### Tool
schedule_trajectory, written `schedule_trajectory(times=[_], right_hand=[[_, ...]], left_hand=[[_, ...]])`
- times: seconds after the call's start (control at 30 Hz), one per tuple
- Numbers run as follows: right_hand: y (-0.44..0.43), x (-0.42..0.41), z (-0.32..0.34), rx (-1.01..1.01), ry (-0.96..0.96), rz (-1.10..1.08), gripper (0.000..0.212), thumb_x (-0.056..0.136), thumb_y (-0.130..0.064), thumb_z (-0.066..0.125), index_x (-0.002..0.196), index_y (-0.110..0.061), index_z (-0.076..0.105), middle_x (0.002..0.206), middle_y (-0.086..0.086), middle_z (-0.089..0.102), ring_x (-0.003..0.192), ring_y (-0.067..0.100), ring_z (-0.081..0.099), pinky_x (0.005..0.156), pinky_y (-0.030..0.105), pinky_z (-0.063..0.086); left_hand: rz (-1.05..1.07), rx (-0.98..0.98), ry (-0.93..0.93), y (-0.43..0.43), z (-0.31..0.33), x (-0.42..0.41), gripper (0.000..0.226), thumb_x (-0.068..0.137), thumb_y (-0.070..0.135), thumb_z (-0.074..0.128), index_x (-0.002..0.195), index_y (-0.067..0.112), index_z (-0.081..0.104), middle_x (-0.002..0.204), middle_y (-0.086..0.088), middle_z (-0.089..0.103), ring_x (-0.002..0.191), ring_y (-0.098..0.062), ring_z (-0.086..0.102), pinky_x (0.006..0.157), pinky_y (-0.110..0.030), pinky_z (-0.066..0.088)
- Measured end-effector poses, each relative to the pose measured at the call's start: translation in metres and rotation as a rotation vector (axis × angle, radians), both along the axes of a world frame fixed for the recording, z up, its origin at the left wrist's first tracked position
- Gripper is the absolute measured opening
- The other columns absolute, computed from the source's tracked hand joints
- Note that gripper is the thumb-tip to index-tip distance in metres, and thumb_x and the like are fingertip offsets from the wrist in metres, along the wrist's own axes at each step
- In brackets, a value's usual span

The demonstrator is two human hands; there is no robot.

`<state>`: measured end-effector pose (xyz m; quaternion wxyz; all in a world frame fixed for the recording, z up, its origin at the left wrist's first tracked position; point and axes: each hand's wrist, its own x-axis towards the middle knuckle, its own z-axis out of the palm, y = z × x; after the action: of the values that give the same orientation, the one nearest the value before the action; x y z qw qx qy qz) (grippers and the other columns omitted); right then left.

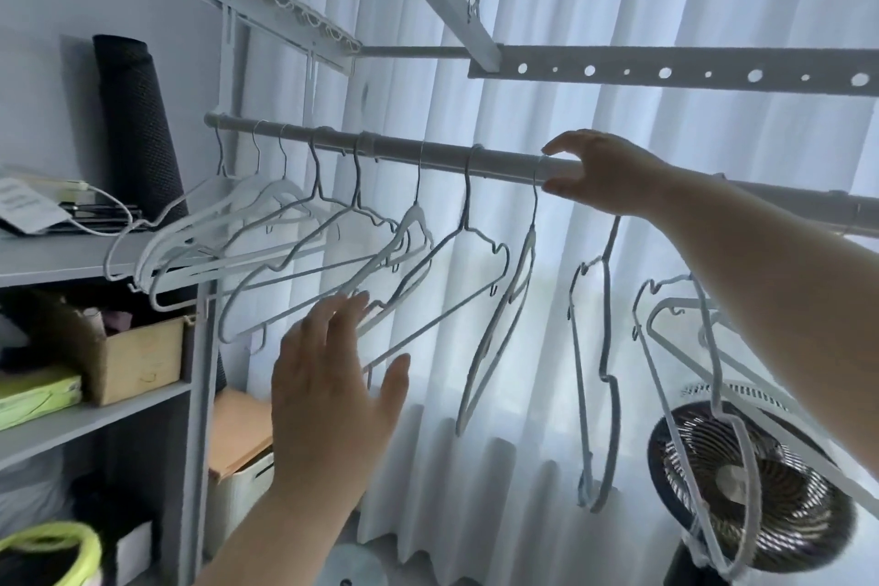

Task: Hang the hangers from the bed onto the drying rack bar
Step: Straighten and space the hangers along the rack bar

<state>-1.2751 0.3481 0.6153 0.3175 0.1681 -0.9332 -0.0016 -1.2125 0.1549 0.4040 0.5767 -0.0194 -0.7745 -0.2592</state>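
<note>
A grey drying rack bar [428, 152] runs from upper left to right across the view. Several pale wire and plastic hangers [304, 243] hang on it by their hooks, spread along its length. One hanger [504, 314] hangs just left of my right hand, another [599, 371] hangs below my wrist. My right hand [599, 171] is at the bar with fingers curved around it, next to a hook. My left hand [333, 376] is lower, fingers spread, its fingertips touching the lower bar of a hanger [418, 328]. The bed is not in view.
A grey shelf unit [95, 414] stands at the left with a cardboard box [138, 362], a green pack and a rolled black mat [138, 129]. White curtains [571, 14] hang behind. A round fan [742, 485] stands at the lower right. Perforated rack beams [666, 71] run overhead.
</note>
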Motion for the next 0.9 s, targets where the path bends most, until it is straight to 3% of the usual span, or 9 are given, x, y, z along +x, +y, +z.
schedule_trajectory(times=[0.13, 0.23, 0.37, 0.43, 0.53, 0.63, 0.7, 0.8, 0.9], right_hand=[[-0.018, -0.014, 0.001, -0.031, -0.012, -0.086, 0.048, 0.090, -0.027, 0.053, 0.135, -0.014, 0.041, 0.142, 0.008, 0.041, 0.131, 0.025, 0.037, 0.106, 0.033, 0.030], [-0.034, -0.020, 0.003, -0.058, -0.005, -0.147, 0.049, 0.091, -0.027, 0.052, 0.136, -0.013, 0.039, 0.144, 0.009, 0.039, 0.132, 0.026, 0.036, 0.107, 0.034, 0.029], [-0.056, -0.028, 0.003, -0.082, 0.003, -0.191, 0.048, 0.092, -0.028, 0.049, 0.136, -0.015, 0.038, 0.145, 0.007, 0.039, 0.133, 0.025, 0.034, 0.108, 0.034, 0.028], [-0.066, -0.033, 0.002, -0.097, 0.004, -0.206, 0.047, 0.093, -0.028, 0.048, 0.136, -0.015, 0.038, 0.145, 0.007, 0.038, 0.134, 0.024, 0.034, 0.107, 0.033, 0.027], [-0.077, -0.040, 0.000, -0.119, 0.000, -0.240, 0.047, 0.093, -0.027, 0.048, 0.137, -0.015, 0.037, 0.143, 0.007, 0.041, 0.132, 0.025, 0.036, 0.105, 0.032, 0.029], [-0.085, -0.045, -0.001, -0.132, -0.027, -0.267, 0.047, 0.093, -0.029, 0.047, 0.137, -0.016, 0.037, 0.142, 0.004, 0.043, 0.129, 0.024, 0.039, 0.103, 0.032, 0.031], [-0.089, -0.048, 0.001, -0.133, -0.030, -0.269, 0.047, 0.092, -0.032, 0.047, 0.136, -0.016, 0.038, 0.139, 0.004, 0.047, 0.126, 0.024, 0.043, 0.099, 0.030, 0.034], [-0.094, -0.050, 0.002, -0.136, -0.036, -0.253, 0.046, 0.092, -0.033, 0.047, 0.134, -0.015, 0.040, 0.135, 0.006, 0.049, 0.122, 0.025, 0.046, 0.094, 0.030, 0.036], [-0.097, -0.052, 0.005, -0.129, -0.057, -0.239, 0.047, 0.092, -0.032, 0.048, 0.135, -0.015, 0.040, 0.137, 0.006, 0.049, 0.123, 0.025, 0.046, 0.096, 0.031, 0.037]], left_hand=[[-0.100, -0.040, -0.008, -0.023, -0.001, -0.017, 0.049, 0.076, 0.038, 0.042, 0.115, 0.009, 0.047, 0.108, -0.012, 0.062, 0.099, -0.021, 0.051, 0.086, -0.035, 0.048], [-0.126, -0.117, -0.006, -0.040, 0.002, -0.026, 0.044, 0.074, 0.038, 0.043, 0.109, 0.013, 0.048, 0.098, -0.007, 0.067, 0.083, -0.028, 0.064, 0.080, -0.031, 0.035], [-0.167, -0.209, 0.005, -0.054, 0.004, -0.038, 0.039, 0.071, 0.040, 0.045, 0.103, 0.019, 0.051, 0.072, 0.009, 0.067, 0.063, -0.021, 0.063, 0.066, -0.029, 0.026], [-0.177, -0.244, 0.001, -0.061, 0.001, -0.048, 0.035, 0.069, 0.039, 0.054, 0.098, 0.018, 0.059, 0.057, 0.011, 0.062, 0.052, -0.016, 0.060, 0.064, -0.027, 0.025], [-0.159, -0.292, -0.048, -0.070, -0.002, -0.060, 0.018, 0.061, 0.027, 0.077, 0.074, 0.018, 0.070, 0.037, 0.004, 0.050, 0.035, -0.017, 0.050, 0.060, -0.028, 0.023], [-0.138, -0.309, -0.093, -0.078, -0.002, -0.065, 0.011, 0.063, 0.030, 0.067, 0.063, 0.020, 0.071, 0.032, 0.002, 0.047, 0.028, -0.017, 0.044, 0.059, -0.027, 0.029], [-0.158, -0.278, -0.100, -0.082, 0.000, -0.066, 0.015, 0.069, 0.033, 0.064, 0.063, 0.021, 0.071, 0.032, 0.002, 0.048, 0.028, -0.018, 0.045, 0.049, -0.022, 0.040], [-0.163, -0.255, -0.104, -0.086, 0.003, -0.063, 0.023, 0.076, 0.037, 0.063, 0.062, 0.021, 0.071, 0.030, 0.003, 0.047, 0.027, -0.020, 0.045, 0.040, -0.013, 0.039], [-0.186, -0.257, -0.115, -0.087, 0.007, -0.058, 0.036, 0.076, 0.041, 0.044, 0.064, 0.023, 0.072, 0.028, 0.003, 0.045, 0.026, -0.017, 0.046, 0.038, -0.011, 0.036]])
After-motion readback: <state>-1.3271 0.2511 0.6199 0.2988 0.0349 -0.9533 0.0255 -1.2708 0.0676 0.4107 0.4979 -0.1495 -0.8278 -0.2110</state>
